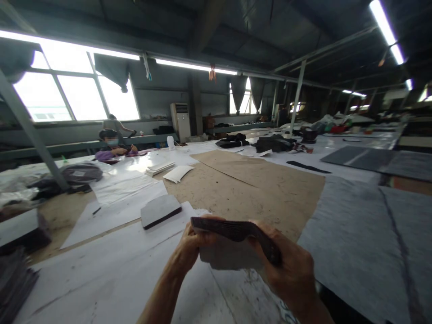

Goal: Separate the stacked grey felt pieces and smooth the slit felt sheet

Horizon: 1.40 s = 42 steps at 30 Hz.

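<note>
Between my two hands is a stack of dark cut fabric pieces (229, 228), held up over the table and bent near its right end. My left hand (192, 245) grips the stack's left end, the thumb lying on its near side. My right hand (286, 261) is wrapped round the curved right end. A paler face of the stack shows below the dark layered edge. Just beyond my left hand, a similar pile of cut pieces (161, 210) with a light top and dark edge lies on white paper (111, 270).
Brown paper (256, 184) spreads over the table ahead. Grey sheet material (367, 238) lies to the right. More stacked pieces (22, 229) stand at the left edge. A metal post (30, 130) rises at left. Two people (113, 144) are at the far left.
</note>
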Motion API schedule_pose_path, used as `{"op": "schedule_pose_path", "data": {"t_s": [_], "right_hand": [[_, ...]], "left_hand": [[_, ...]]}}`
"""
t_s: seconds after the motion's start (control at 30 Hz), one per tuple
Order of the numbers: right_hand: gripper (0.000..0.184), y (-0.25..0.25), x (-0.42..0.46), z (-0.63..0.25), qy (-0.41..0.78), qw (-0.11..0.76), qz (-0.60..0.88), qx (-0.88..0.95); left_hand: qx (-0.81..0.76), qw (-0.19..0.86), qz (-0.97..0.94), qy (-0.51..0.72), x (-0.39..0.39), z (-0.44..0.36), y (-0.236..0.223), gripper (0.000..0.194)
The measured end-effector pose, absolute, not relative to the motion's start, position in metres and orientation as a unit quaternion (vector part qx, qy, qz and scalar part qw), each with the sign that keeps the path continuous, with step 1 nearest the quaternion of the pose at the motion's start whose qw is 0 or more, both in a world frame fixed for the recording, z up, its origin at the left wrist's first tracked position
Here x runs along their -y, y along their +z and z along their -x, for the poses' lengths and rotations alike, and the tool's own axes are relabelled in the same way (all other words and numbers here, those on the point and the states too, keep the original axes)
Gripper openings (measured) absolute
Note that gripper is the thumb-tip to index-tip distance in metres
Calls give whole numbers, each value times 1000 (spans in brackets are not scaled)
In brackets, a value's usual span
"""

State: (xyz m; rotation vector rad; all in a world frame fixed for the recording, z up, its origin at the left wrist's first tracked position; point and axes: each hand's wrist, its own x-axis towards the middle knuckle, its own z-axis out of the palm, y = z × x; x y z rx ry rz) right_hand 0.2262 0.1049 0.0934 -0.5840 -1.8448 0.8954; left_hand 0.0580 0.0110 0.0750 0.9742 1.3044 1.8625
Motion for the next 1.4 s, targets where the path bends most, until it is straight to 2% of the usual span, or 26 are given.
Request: {"op": "schedule_pose_path", "data": {"t_s": [0.07,0.17,0.23,0.3,0.37,0.43,0.5,0.57,0.6,0.67,0.73,0.77,0.83,0.93,1.0,1.13,1.23,1.33,1.4], "right_hand": [[29,105,-104,-239,464,437,247,730],[30,115,-106,-256,726,269,244,583],[30,110,-104,-263,810,205,226,500],[27,96,-97,-267,777,242,246,527],[22,77,-86,-271,648,346,256,629],[20,61,-74,-276,499,448,187,718],[27,53,-65,-281,433,492,102,749],[28,54,-63,-285,463,470,103,744],[26,57,-64,-286,513,432,135,730],[26,64,-67,-285,663,303,187,659],[28,67,-70,-282,800,166,187,545],[28,67,-71,-279,843,122,173,494],[26,63,-70,-272,880,89,148,442],[29,54,-63,-259,883,110,145,432],[27,50,-58,-251,837,170,171,491],[15,44,-51,-234,594,345,140,713],[20,40,-51,-224,485,412,65,769],[24,44,-58,-218,477,389,83,783],[31,51,-67,-215,552,296,129,769]], "left_hand": [[-513,333,-378,695,-5,-67,87,31],[-547,311,-381,678,4,-84,96,20],[-562,282,-391,672,11,-93,96,16],[-577,253,-405,662,22,-102,93,18],[-592,234,-411,653,36,-111,87,23],[-588,256,-377,668,51,-120,79,33],[-566,315,-313,694,64,-129,72,44],[-563,354,-258,701,73,-138,68,43],[-574,360,-243,694,77,-141,68,38],[-599,353,-229,681,84,-146,69,26],[-610,333,-240,678,89,-146,70,23],[-613,317,-255,678,91,-145,70,24],[-623,279,-296,668,96,-141,67,26],[-642,249,-325,648,100,-132,59,27],[-633,263,-291,667,101,-125,56,27],[-589,314,-216,712,98,-110,55,28],[-590,303,-204,720,92,-99,51,25],[-600,282,-194,723,87,-92,40,24],[-601,261,-201,729,85,-91,34,23]]}}
